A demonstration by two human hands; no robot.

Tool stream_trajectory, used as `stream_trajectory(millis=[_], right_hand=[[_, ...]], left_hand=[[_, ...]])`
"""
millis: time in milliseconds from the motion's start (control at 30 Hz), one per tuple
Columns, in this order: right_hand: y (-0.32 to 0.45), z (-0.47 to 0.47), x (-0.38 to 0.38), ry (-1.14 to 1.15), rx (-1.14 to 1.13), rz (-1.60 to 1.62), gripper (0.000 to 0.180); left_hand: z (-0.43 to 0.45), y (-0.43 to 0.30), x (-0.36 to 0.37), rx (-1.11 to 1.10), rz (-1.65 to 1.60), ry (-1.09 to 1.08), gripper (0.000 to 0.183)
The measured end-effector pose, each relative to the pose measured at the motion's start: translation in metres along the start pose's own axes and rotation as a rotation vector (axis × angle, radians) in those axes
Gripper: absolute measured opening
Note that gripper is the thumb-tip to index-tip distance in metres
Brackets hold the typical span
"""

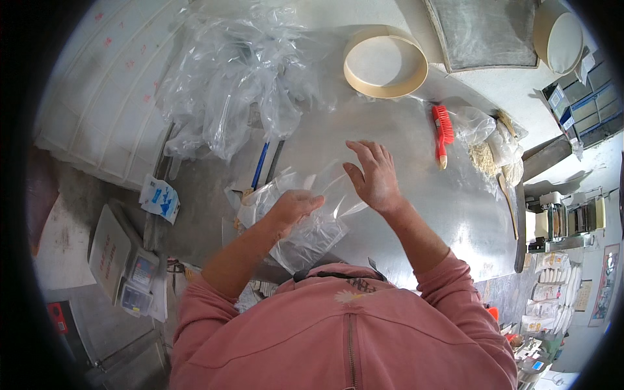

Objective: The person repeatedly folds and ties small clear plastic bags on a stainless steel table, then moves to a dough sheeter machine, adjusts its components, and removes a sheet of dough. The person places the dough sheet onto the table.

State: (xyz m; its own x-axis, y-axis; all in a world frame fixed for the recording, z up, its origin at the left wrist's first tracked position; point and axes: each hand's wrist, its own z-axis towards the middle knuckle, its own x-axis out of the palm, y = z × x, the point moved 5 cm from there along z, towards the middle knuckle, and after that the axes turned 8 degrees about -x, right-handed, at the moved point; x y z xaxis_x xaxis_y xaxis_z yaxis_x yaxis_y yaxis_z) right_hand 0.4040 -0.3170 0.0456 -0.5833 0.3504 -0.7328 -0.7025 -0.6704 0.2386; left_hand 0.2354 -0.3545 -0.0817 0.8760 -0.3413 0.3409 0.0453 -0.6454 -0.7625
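My left hand (293,210) is closed on a clear plastic bag (312,239), which spreads below it and out to the right over the metal tabletop (468,214). My right hand (374,176) is raised to the right of the bag's upper part, fingers apart and slightly curled, with nothing seen in it. Just beyond my left hand lie a blue rod (261,165) and a dark rod (275,161). A large heap of clear plastic bags (234,73) lies at the far left of the table.
A round wooden-rimmed sieve (421,73) stands at the far edge. To the right lie a red brush (442,127), bagged dried strands (482,158) and a wooden stick (508,207). A blue-and-white packet (161,197) sits at the left edge, above plastic boxes (139,282).
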Motion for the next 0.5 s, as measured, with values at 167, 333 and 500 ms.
stream_trajectory(millis=[167, 333, 500], right_hand=[[0.011, -0.043, 0.018, 0.252, 0.524, 0.462, 0.019], [0.026, -0.061, 0.026, 0.422, 0.585, 0.490, 0.027], [0.039, -0.066, 0.029, 0.602, 0.525, 0.480, 0.033]], left_hand=[[0.005, 0.014, 0.013, 0.013, -0.365, -0.036, 0.019], [0.002, 0.013, 0.030, 0.069, -0.583, 0.089, 0.015], [0.001, 0.015, 0.035, 0.072, -0.472, 0.168, 0.023]])
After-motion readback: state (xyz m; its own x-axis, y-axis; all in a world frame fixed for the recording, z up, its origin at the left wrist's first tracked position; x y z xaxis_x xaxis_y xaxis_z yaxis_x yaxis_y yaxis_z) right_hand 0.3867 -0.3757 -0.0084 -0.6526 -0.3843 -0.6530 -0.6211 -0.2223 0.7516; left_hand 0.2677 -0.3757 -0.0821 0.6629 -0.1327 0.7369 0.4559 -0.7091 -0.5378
